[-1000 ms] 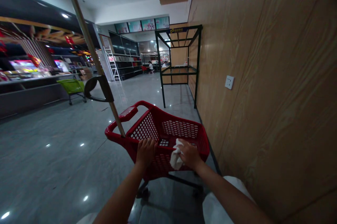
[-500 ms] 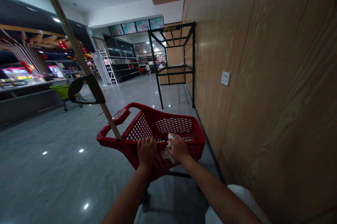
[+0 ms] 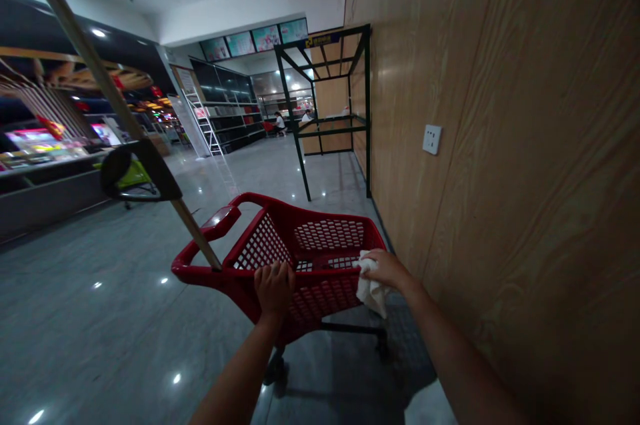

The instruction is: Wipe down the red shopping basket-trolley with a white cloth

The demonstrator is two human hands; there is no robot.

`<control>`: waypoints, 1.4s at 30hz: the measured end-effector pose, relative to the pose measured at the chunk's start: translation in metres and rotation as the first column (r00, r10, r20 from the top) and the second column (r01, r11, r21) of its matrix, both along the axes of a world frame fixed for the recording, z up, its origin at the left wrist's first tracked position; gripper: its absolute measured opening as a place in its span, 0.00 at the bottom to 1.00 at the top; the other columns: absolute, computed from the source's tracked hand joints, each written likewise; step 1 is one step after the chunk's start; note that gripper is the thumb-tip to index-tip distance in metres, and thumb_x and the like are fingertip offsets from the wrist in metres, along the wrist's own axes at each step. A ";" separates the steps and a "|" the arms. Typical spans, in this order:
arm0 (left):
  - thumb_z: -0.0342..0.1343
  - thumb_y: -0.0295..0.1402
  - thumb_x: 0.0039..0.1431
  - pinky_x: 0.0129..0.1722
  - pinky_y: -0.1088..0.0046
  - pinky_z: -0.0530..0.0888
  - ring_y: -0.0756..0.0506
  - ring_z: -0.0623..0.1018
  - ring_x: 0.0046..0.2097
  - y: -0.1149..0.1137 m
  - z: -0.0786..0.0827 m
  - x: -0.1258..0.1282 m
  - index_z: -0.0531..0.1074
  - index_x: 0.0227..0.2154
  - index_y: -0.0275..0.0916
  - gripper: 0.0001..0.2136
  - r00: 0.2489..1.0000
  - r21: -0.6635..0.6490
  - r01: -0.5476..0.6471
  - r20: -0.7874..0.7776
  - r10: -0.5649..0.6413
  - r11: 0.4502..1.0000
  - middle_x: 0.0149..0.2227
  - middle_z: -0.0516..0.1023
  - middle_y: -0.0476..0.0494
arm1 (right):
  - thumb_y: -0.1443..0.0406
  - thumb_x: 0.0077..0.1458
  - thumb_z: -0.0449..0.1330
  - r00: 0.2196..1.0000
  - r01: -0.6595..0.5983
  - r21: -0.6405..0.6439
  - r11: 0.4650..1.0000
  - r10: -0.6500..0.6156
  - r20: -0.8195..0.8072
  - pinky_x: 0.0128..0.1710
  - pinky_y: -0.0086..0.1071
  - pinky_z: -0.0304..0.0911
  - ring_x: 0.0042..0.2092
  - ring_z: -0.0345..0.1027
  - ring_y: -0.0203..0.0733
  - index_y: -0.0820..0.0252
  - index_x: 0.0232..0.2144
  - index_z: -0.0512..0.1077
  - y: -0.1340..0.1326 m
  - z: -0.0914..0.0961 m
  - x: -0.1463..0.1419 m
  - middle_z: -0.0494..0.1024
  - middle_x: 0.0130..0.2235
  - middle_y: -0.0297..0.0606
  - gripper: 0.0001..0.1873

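A red plastic shopping cart [image 3: 325, 298] with a mesh basket stands on wheels in front of me. My left hand [image 3: 273, 288] is closed over the basket's near rim. My right hand [image 3: 385, 270] grips a crumpled white cloth [image 3: 371, 290] at the cart's right corner, with the cloth hanging against the basket's outer wall. A long wooden pole [image 3: 197, 235] with a black curved handle [image 3: 140, 172] rests against the cart's left rim. Its lower end is hidden at the rim.
A wood-panelled wall [image 3: 480, 178] with a white socket [image 3: 432, 139] runs close along the right. Ahead stands a black metal shelf frame [image 3: 323, 112]. A green cart [image 3: 133, 177] and a display counter [image 3: 45, 178] are at left, and a person sits far off.
My right hand has moved rightward from the middle of the rim to the cart's right corner, carrying the cloth. The view has turned slightly, and my left hand stays on the rim.
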State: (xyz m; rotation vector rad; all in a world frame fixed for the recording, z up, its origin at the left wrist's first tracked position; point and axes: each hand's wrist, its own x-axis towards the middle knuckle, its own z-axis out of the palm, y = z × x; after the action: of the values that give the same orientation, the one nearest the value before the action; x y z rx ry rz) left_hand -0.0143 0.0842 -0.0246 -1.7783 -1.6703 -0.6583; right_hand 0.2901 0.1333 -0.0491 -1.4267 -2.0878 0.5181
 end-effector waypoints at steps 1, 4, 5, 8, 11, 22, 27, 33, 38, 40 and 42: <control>0.45 0.33 0.62 0.46 0.59 0.59 0.41 0.68 0.37 0.000 0.000 0.001 0.71 0.27 0.42 0.12 1.000 0.002 -0.009 -0.002 0.009 1.000 0.31 0.75 0.43 | 0.67 0.43 0.65 1.000 -0.019 0.018 1.000 0.018 0.016 0.49 0.33 0.63 0.48 0.70 0.45 0.58 0.39 0.77 0.000 0.001 -0.004 0.77 0.46 0.40 0.17; 0.44 0.33 0.62 0.47 0.59 0.59 0.41 0.68 0.37 0.000 0.002 0.003 0.71 0.27 0.41 0.13 1.000 -0.013 -0.030 0.003 0.030 0.999 0.31 0.74 0.43 | 0.73 0.45 0.60 0.994 -0.100 0.095 0.990 0.096 0.053 0.51 0.32 0.61 0.50 0.68 0.43 0.56 0.41 0.76 -0.003 0.007 -0.034 0.75 0.48 0.39 0.18; 0.44 0.33 0.62 0.47 0.59 0.59 0.41 0.68 0.38 -0.001 0.003 0.005 0.71 0.27 0.41 0.13 0.999 -0.026 -0.035 0.012 0.035 0.999 0.31 0.74 0.43 | 0.73 0.46 0.59 0.990 -0.132 0.120 0.984 0.126 0.057 0.51 0.32 0.61 0.50 0.68 0.42 0.55 0.43 0.75 -0.005 0.009 -0.049 0.74 0.49 0.38 0.20; 0.43 0.33 0.62 0.48 0.58 0.58 0.41 0.68 0.39 -0.003 0.006 0.009 0.72 0.28 0.41 0.13 0.998 -0.066 -0.047 0.047 0.050 0.997 0.33 0.74 0.41 | 0.72 0.50 0.58 0.971 -0.238 0.197 0.951 0.231 0.058 0.54 0.35 0.60 0.53 0.66 0.43 0.54 0.49 0.72 -0.009 0.015 -0.099 0.72 0.53 0.40 0.23; 0.44 0.34 0.62 0.48 0.58 0.58 0.40 0.68 0.40 -0.005 0.008 0.010 0.72 0.29 0.40 0.13 0.996 -0.089 -0.046 0.069 0.052 0.995 0.34 0.74 0.40 | 0.73 0.52 0.57 0.950 -0.306 0.292 0.906 0.309 0.036 0.59 0.39 0.55 0.59 0.59 0.44 0.57 0.54 0.68 -0.016 0.018 -0.142 0.66 0.58 0.43 0.26; 0.43 0.34 0.63 0.47 0.60 0.58 0.41 0.69 0.38 -0.002 0.000 -0.005 0.73 0.31 0.41 0.13 0.999 -0.029 0.031 -0.028 -0.031 0.999 0.34 0.76 0.42 | 0.69 0.53 0.59 0.978 -0.200 0.239 0.950 0.178 0.108 0.62 0.44 0.50 0.59 0.60 0.44 0.50 0.51 0.71 -0.017 0.008 -0.072 0.67 0.59 0.37 0.22; 0.43 0.34 0.63 0.47 0.59 0.58 0.41 0.68 0.38 0.001 0.001 0.002 0.72 0.30 0.40 0.13 0.999 -0.038 0.019 0.028 -0.018 0.999 0.33 0.75 0.41 | 0.61 0.51 0.63 0.996 0.060 0.135 0.989 -0.068 0.060 0.59 0.42 0.56 0.56 0.63 0.46 0.52 0.49 0.73 -0.013 0.003 -0.006 0.69 0.57 0.40 0.22; 0.42 0.34 0.63 0.46 0.59 0.58 0.40 0.68 0.38 0.000 0.007 0.012 0.71 0.28 0.41 0.13 0.998 -0.062 -0.062 -0.011 0.062 0.996 0.33 0.75 0.41 | 0.64 0.54 0.62 0.987 -0.115 0.189 0.975 0.091 0.130 0.57 0.39 0.59 0.55 0.64 0.45 0.57 0.48 0.73 -0.012 0.015 -0.056 0.70 0.55 0.42 0.18; 0.42 0.35 0.64 0.47 0.59 0.58 0.39 0.69 0.40 -0.004 0.010 0.013 0.72 0.31 0.40 0.13 0.997 -0.061 -0.076 -0.028 0.074 0.995 0.35 0.75 0.39 | 0.68 0.56 0.58 0.974 -0.225 0.307 0.925 0.213 0.075 0.58 0.39 0.58 0.57 0.61 0.45 0.59 0.53 0.69 -0.020 0.026 -0.151 0.67 0.58 0.44 0.21; 0.42 0.34 0.64 0.48 0.59 0.58 0.39 0.69 0.40 -0.004 0.008 0.011 0.72 0.33 0.40 0.13 0.999 -0.061 -0.047 -0.026 0.045 0.997 0.36 0.76 0.39 | 0.70 0.57 0.55 0.980 -0.198 0.320 0.926 0.193 0.047 0.58 0.39 0.58 0.57 0.61 0.45 0.59 0.54 0.69 -0.023 0.027 -0.171 0.67 0.58 0.44 0.22; 0.42 0.35 0.64 0.48 0.60 0.58 0.40 0.69 0.40 -0.004 0.007 0.007 0.72 0.34 0.40 0.13 0.999 -0.060 -0.005 -0.038 0.002 0.998 0.36 0.76 0.40 | 0.71 0.57 0.54 0.978 -0.208 0.325 0.923 0.205 0.044 0.57 0.38 0.59 0.57 0.61 0.44 0.57 0.54 0.69 -0.023 0.025 -0.173 0.68 0.58 0.42 0.22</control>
State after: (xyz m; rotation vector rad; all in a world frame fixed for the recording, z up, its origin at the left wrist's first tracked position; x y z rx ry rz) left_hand -0.0076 0.0805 -0.0178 -1.8184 -1.6841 -0.5750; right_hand 0.1171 0.1104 -0.0237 -1.0273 -2.2208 0.2266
